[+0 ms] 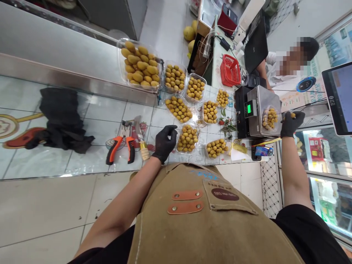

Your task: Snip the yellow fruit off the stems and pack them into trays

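My left hand (165, 142), in a black glove, rests on the tiled counter with loosely curled fingers and nothing seen in it. Beside it stands a clear plastic box of small yellow-brown fruit (188, 138). On the other side lie a curved knife (141, 137) with a pale handle and orange-handled pruning shears (121, 143). My right hand (292, 124), also black-gloved, is closed around a small yellow-brown fruit (293, 115). It is just right of a box of fruit (270, 119) on the weighing scale (258, 126), whose display glows green.
Several more fruit boxes (180, 109) stand across the counter (110, 110), with a larger one (141, 64) on a metal ledge. Black cloth (62, 117) lies left. A red basket (230, 69), laptop (255, 44) and screen (339, 97) stand right, near another person (275, 73).
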`<state>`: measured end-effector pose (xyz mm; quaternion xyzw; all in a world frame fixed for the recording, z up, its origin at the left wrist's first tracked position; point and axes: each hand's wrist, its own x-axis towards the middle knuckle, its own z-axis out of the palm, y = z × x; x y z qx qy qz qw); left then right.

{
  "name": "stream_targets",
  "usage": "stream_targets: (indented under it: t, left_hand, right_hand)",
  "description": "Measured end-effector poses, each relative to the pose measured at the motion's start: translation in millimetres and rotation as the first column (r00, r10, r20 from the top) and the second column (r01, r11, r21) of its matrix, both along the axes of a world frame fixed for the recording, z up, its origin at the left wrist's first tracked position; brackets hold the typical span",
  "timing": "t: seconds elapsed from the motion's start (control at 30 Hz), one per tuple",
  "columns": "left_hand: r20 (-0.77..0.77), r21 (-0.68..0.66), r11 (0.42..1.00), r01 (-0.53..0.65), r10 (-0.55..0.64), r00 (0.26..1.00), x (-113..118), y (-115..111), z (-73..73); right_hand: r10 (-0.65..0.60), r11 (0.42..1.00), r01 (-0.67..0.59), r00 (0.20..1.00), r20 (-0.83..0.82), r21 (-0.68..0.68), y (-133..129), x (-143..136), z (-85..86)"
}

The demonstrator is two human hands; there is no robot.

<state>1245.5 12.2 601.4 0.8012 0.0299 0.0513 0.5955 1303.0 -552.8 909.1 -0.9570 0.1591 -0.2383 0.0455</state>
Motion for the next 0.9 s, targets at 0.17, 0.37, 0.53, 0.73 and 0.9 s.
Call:
stream_targets:
  t: [0.17,0.37,0.53,0.73,0.9]
  left_hand:
    - [-0.031,0.014,1.0,0.006,-0.006,1.0,0,0,-2.7]
    - [-0.057,0.035,0.998,0.053,-0.051,0.997,-1,-1,-10.4]
    - [-0.074,0.04,0.997,0.07,-0.067,0.995,-3,-1,-14.9]
    - [-0.1,-0.013,0.997,0.075,-0.076,0.992,-10,0,-12.0]
    - [-0.112,-0.003,0.997,0.071,-0.071,0.991,-13,3,-10.2]
  right_hand:
    - [-0.172,0.962,0.108,0.954,0.247,0.252,42,-4,18.9]
    - [0.034,0.604,-0.13,0.99,0.137,0.786,195,-42,-52.2]
    - [0.35,0.063,0.188,0.916,-0.198,0.98,327,-79,-141.5]
    - [0.513,0.304,0.229,0.778,-0.362,0.925,384,-91,-195.3]
    - [0.542,0.564,-0.082,0.788,-0.293,0.822,392,-82,-216.8]
